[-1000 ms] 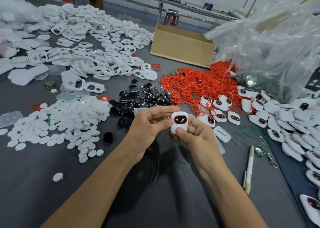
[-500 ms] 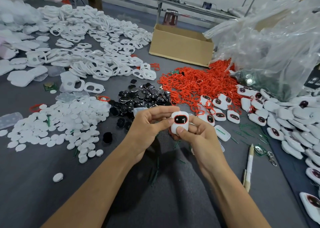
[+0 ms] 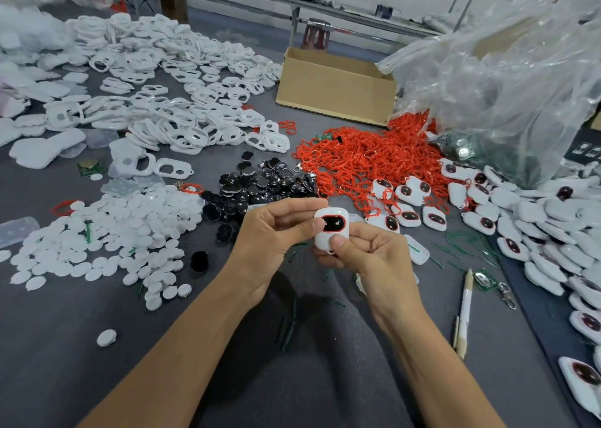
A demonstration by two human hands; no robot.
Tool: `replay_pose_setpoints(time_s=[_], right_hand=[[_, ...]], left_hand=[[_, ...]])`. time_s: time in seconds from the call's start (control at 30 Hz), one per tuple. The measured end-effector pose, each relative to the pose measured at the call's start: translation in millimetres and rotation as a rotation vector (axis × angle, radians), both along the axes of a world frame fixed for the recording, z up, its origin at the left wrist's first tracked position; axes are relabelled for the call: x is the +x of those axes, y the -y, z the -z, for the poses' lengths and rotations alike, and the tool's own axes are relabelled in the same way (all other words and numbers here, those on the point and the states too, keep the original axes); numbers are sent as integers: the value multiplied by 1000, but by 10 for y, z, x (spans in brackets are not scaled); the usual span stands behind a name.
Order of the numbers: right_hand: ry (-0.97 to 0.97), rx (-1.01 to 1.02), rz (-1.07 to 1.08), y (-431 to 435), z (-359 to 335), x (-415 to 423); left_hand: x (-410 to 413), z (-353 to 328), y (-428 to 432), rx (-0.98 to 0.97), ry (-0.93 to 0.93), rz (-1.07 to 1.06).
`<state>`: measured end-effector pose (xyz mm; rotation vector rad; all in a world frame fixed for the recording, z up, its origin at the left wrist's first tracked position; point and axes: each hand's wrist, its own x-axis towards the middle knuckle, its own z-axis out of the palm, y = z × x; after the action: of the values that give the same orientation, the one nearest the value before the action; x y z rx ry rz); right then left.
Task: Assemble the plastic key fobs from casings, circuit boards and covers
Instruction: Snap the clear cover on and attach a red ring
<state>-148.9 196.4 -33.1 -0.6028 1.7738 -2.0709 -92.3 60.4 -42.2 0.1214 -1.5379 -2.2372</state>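
Little shifts over the last second. The fob (image 3: pixel 332 226) stays raised just above the worktop (image 3: pixel 65 346) at the centre of the view, and both hands keep their pinch on it. The left hand (image 3: pixel 273 232) holds the upper edge, with its thumb against the left side of the red-rimmed black window and its forefinger over the top. The right hand (image 3: pixel 374 252) cradles the lower half, thumb pressed on the white face below the window. The front looks fitted, so the unchanged hold likely marks a final squeeze or check of the snap fit rather than a new part going in. Whether the seam is fully closed cannot be told. Finished fobs (image 3: pixel 536 226) lie heaped to the right, the likely destination for this one. Stock spreads around the hands: casings (image 3: pixel 162 79) at far left, white discs (image 3: pixel 113 232) at near left, black buttons (image 3: pixel 260 183) just beyond the hands and red rings (image 3: pixel 364 157) beside those. A box (image 3: pixel 335 86) and a clear bag (image 3: pixel 504 86) stand behind.
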Motion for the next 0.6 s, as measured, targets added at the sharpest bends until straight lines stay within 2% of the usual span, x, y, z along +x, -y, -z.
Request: replay_pose_setpoints(time_s=[0.3, 0.47, 0.6], right_hand=[[27, 12, 19, -58, -61, -20], [30, 14, 48, -85, -99, -12], [111, 137, 68, -428, -124, -82]], left_hand=[[18, -25, -8, 59, -40, 26], [22, -28, -41, 71, -3, 29], [20, -66, -22, 58, 33, -14]])
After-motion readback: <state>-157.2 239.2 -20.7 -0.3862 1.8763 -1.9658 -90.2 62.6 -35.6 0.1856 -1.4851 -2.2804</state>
